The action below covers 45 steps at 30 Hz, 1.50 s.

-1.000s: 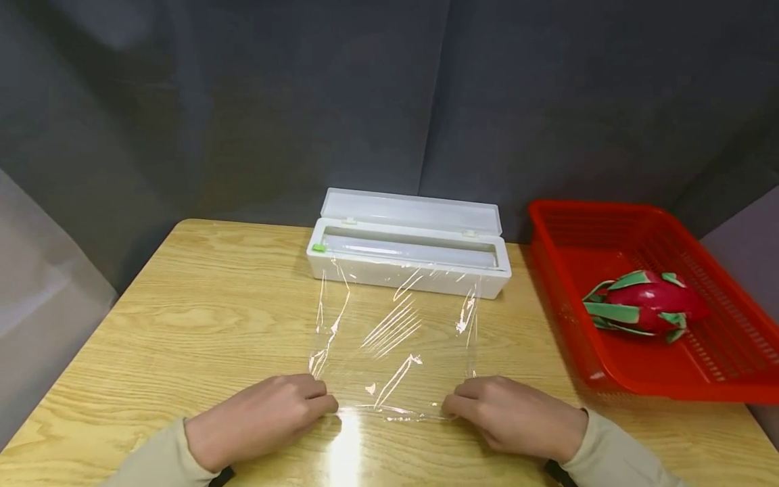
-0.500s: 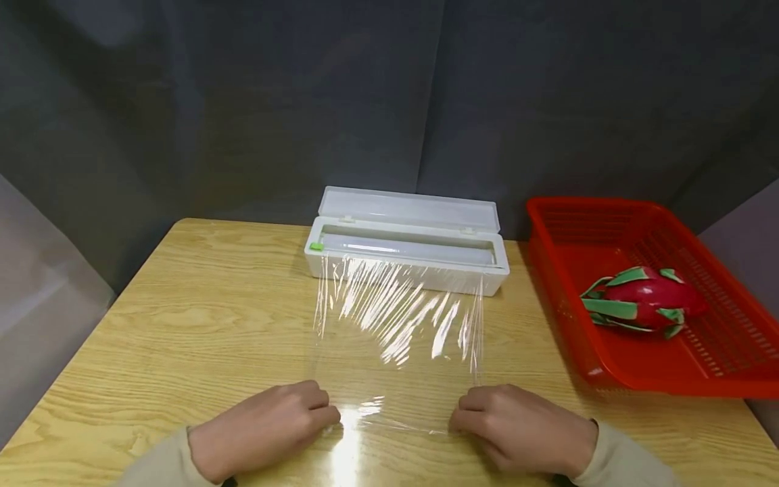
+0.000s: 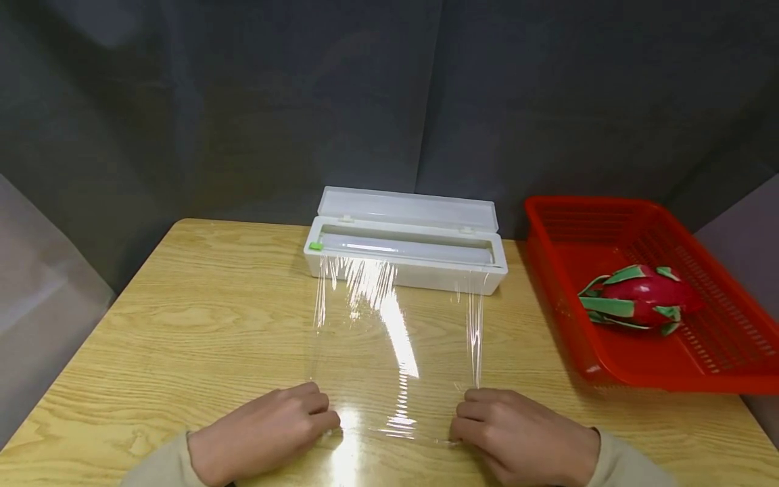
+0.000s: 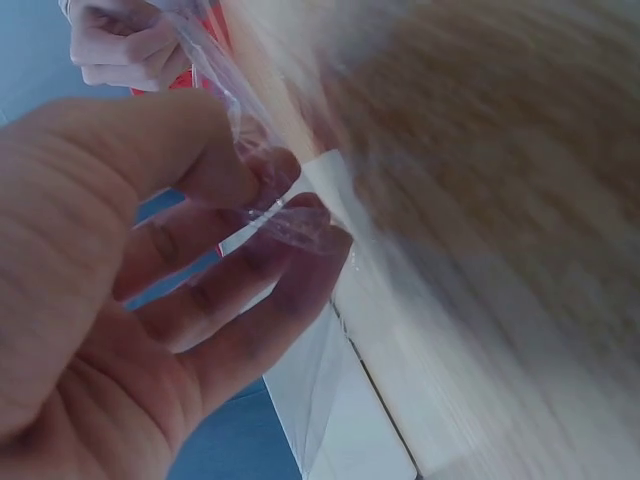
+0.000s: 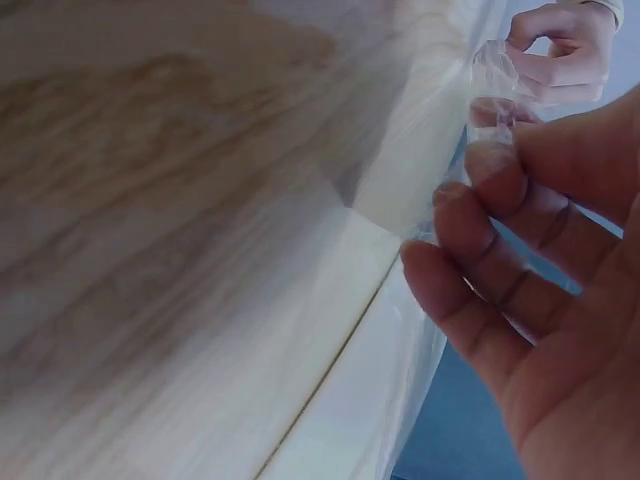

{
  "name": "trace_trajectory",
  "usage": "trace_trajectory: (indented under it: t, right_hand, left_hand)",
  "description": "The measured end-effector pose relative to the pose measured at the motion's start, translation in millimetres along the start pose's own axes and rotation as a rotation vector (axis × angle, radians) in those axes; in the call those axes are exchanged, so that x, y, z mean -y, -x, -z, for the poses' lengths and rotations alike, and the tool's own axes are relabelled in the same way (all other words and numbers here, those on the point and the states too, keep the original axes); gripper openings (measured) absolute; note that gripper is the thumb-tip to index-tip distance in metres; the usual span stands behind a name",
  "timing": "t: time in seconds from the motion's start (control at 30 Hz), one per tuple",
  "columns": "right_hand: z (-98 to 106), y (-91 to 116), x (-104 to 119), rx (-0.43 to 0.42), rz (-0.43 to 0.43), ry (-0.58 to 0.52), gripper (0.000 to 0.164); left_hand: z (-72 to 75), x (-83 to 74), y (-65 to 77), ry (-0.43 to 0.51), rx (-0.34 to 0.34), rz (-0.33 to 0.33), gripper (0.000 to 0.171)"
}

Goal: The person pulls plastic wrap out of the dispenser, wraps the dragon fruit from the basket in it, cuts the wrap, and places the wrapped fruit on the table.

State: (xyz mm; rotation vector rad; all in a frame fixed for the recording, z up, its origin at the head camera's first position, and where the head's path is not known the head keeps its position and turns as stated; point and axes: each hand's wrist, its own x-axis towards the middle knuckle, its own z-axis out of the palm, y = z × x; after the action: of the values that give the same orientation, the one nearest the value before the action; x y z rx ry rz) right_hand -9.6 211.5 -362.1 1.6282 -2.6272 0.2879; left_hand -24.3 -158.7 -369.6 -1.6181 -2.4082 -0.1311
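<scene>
A sheet of clear plastic wrap (image 3: 398,338) stretches from the white dispenser box (image 3: 404,270) toward me, smooth and shiny. Its near left corner is pinched by my left hand (image 3: 268,429), thumb against index finger in the left wrist view, where the film (image 4: 290,225) bunches over the other fingertips. My right hand (image 3: 526,433) pinches the near right corner; the right wrist view shows the film (image 5: 492,85) between thumb and forefinger. Inside the box lies the wrap roll (image 3: 408,249), its lid (image 3: 408,208) raised at the back. A green slider (image 3: 316,246) sits at the box's left end.
To the right stands a red plastic basket (image 3: 560,291) holding a pink dragon fruit (image 3: 648,294) with green leaf tips. The wooden table (image 3: 182,325) ends at a dark curtain (image 3: 274,115) behind the box.
Both hands have drawn slightly toward me, the right one also a little to the right. More film has come out, and it looks tauter and smoother. The box has stayed put.
</scene>
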Motion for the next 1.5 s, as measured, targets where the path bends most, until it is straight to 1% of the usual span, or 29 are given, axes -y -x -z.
trace_trajectory:
  t: [0.2,0.43,0.6,0.7,0.93,1.03,1.13,1.23,1.37,1.43,1.5]
  right_hand:
    - [5.1,-3.1,2.7,-0.087,0.064,0.057,0.03]
    - [15.5,-9.5,6.2,-0.07,0.079,0.012,0.025]
    - [9.5,-11.6,6.4,-0.082,0.107,0.014,0.024]
    - [3.1,-12.5,5.4,-0.073,0.101,0.004,0.024]
    - [-10.6,-13.8,0.3,0.024,0.042,-0.057,0.021]
    - [-14.2,-14.1,-1.9,0.019,0.049,-0.048,0.021]
    - [-16.8,-13.9,-4.1,0.004,0.059,-0.021,0.021]
    - [-17.4,-14.5,-6.1,0.004,0.06,-0.003,0.021]
    - [-16.0,-15.4,-8.6,-0.011,0.067,0.038,0.021]
    - [-14.8,-15.5,-10.1,-0.025,0.074,0.061,0.022]
    - [-13.3,-15.5,-11.5,-0.031,0.077,0.071,0.022]
  left_hand:
    - [2.5,-0.8,0.2,0.018,0.008,-0.003,0.018]
    - [7.1,-4.3,0.6,0.013,0.009,0.006,0.022]
    - [6.6,-4.6,2.0,0.029,0.032,0.01,0.021]
    - [5.2,-3.7,2.2,0.035,0.045,0.004,0.019]
    - [1.7,-2.4,3.5,0.05,0.079,0.012,0.02]
    - [0.2,-2.0,3.9,0.05,0.079,0.017,0.022]
    - [-1.2,-0.7,3.2,0.031,0.076,0.011,0.023]
    - [-2.6,1.0,1.9,-0.023,0.066,-0.009,0.024]
    - [-4.6,2.9,-0.1,-0.078,0.043,-0.035,0.02]
    - [-5.2,3.7,-1.1,-0.083,0.028,-0.035,0.018]
    - [-5.0,4.4,-2.1,-0.068,0.012,-0.022,0.015]
